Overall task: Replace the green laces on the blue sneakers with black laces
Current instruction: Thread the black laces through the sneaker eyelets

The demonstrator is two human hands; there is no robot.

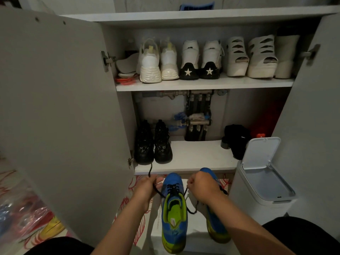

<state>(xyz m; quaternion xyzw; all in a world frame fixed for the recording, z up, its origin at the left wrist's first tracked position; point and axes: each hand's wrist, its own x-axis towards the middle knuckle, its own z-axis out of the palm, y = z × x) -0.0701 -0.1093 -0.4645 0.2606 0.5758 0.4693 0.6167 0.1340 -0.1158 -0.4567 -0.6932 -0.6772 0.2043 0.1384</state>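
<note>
Blue mesh sneaker with lime lining [173,214] lies between the hands, toe pointing away toward the white bottom shelf's [193,169] front edge. Left hand [147,186] and right hand [200,184] each clench one end of the black woven lace [173,186], equally near.

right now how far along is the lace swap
Done: no green lace shows on the near sneaker, and a black lace crosses its lower eyelets. In hand: the left hand and right hand each grip one end of it. Left: the upper eyelets look unlaced, then tying. The second sneaker is mostly hidden behind the right arm, so I cannot tell its state.
</note>
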